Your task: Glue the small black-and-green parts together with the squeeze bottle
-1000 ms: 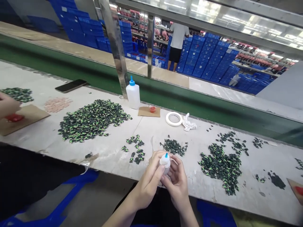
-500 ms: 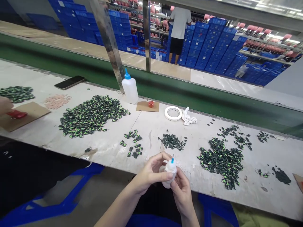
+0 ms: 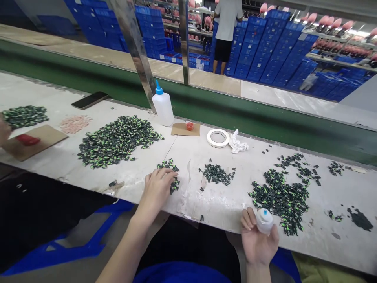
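My left hand (image 3: 157, 186) reaches over a small cluster of black and green pieces (image 3: 169, 164), covering part of it; its fingers are bent down onto the pieces and their tips are hidden. My right hand (image 3: 259, 239) is at the table's front edge, palm up, its fingers around a small white bottle (image 3: 264, 221) with a blue tip. Between the hands lies a pile of small dark pieces (image 3: 217, 173). Beyond the bottle spreads a larger black and green pile (image 3: 281, 200). One dark piece (image 3: 202, 217) lies near the front edge.
A big black and green pile (image 3: 114, 141) is at left. Behind stand a tall white bottle (image 3: 163, 109), a red cup (image 3: 189, 126) on cardboard (image 3: 179, 129), a tape roll (image 3: 218, 138) and crumpled tissue (image 3: 238, 144). Another person's hand (image 3: 3, 131) is at far left.
My hands have moved apart. The left let go of the small bottle and went left to the cluster; the right carried the bottle to the right.
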A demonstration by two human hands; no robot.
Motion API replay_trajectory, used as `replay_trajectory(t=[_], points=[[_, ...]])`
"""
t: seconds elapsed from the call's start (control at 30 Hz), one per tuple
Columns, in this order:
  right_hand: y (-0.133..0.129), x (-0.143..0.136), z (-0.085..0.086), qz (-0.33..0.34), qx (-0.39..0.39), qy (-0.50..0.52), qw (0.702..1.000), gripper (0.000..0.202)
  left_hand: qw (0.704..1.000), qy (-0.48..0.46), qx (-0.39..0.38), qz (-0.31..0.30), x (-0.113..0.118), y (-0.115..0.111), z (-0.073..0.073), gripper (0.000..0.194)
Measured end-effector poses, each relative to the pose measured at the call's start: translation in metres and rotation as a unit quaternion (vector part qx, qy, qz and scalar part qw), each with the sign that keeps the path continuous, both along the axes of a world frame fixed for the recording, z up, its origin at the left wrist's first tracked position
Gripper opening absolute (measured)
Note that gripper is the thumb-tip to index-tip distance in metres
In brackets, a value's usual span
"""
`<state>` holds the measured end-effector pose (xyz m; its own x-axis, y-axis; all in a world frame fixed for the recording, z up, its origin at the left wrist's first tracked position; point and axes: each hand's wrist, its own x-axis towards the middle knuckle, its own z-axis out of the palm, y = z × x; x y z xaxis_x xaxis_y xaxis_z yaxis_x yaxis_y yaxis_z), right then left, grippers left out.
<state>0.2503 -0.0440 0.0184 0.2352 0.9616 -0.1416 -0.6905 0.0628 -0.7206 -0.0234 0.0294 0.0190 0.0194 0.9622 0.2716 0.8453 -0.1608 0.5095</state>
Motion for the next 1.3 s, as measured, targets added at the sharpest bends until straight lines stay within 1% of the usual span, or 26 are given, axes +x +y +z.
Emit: replay_trajectory(t=[0.1, 0.17, 0.23, 0.33, 0.4, 0.47, 0.53, 0.57, 0.63, 0.73, 0.77, 0.83, 0.93, 1.03, 1.1, 1.2, 1.3], points=[[0.005, 0.005, 0.003, -0.033, 0.003, 0.015, 0.999, 0.033, 0.995, 0.081, -0.004, -0.052, -0.011, 0.010, -0.004, 0.027], [0.007, 0.006, 0.004, -0.047, -0.001, 0.023, 0.999, 0.031, 0.989, 0.116, -0.004, -0.086, -0.013, 0.015, -0.003, 0.027], [0.009, 0.007, 0.005, -0.053, -0.007, 0.029, 0.998, 0.031, 0.983, 0.147, -0.010, -0.106, -0.013, 0.019, -0.001, 0.027], [0.009, 0.005, 0.005, -0.035, -0.017, 0.038, 0.999, 0.031, 0.975, 0.184, -0.031, -0.122, -0.013, 0.026, 0.003, 0.025], [0.006, -0.001, 0.005, 0.005, -0.025, 0.051, 0.998, 0.033, 0.971, 0.195, -0.033, -0.135, -0.013, 0.029, 0.006, 0.023], [0.000, -0.014, 0.004, 0.069, -0.043, 0.077, 0.994, 0.033, 0.972, 0.183, -0.024, -0.145, -0.012, 0.031, 0.008, 0.020], [-0.006, -0.031, 0.002, 0.135, -0.075, 0.113, 0.982, 0.032, 0.977, 0.143, -0.013, -0.158, -0.009, 0.031, 0.010, 0.019], [-0.008, -0.040, 0.001, 0.156, -0.090, 0.126, 0.976, 0.031, 0.979, 0.114, -0.008, -0.166, -0.007, 0.029, 0.011, 0.020], [-0.009, -0.056, -0.002, 0.179, -0.105, 0.135, 0.969, 0.030, 0.981, 0.053, 0.007, -0.184, -0.001, 0.024, 0.012, 0.023], [-0.003, -0.069, -0.005, 0.182, -0.110, 0.121, 0.970, 0.028, 0.979, -0.013, 0.043, -0.197, 0.008, 0.010, 0.010, 0.033], [0.002, -0.069, -0.005, 0.178, -0.110, 0.112, 0.972, 0.027, 0.978, -0.030, 0.058, -0.199, 0.010, 0.005, 0.008, 0.034], [0.012, -0.066, -0.005, 0.159, -0.105, 0.091, 0.978, 0.026, 0.972, -0.065, 0.080, -0.209, 0.016, -0.005, 0.001, 0.030], [0.027, -0.055, -0.003, 0.101, -0.089, 0.069, 0.988, 0.025, 0.965, -0.097, 0.097, -0.223, 0.025, -0.018, -0.011, 0.024], [0.038, -0.041, -0.002, 0.043, -0.077, 0.058, 0.994, 0.027, 0.967, -0.076, 0.109, -0.219, 0.037, -0.025, -0.024, 0.025], [0.041, -0.032, -0.004, 0.007, -0.075, 0.033, 0.997, 0.027, 0.969, -0.054, 0.115, -0.212, 0.044, -0.027, -0.031, 0.025], [0.038, -0.023, -0.007, -0.052, -0.082, -0.022, 0.995, 0.025, 0.971, -0.047, 0.118, -0.201, 0.050, -0.029, -0.036, 0.033], [0.033, -0.021, -0.010, -0.107, -0.093, -0.070, 0.987, 0.026, 0.973, -0.060, 0.131, -0.182, 0.049, -0.034, -0.032, 0.048]])
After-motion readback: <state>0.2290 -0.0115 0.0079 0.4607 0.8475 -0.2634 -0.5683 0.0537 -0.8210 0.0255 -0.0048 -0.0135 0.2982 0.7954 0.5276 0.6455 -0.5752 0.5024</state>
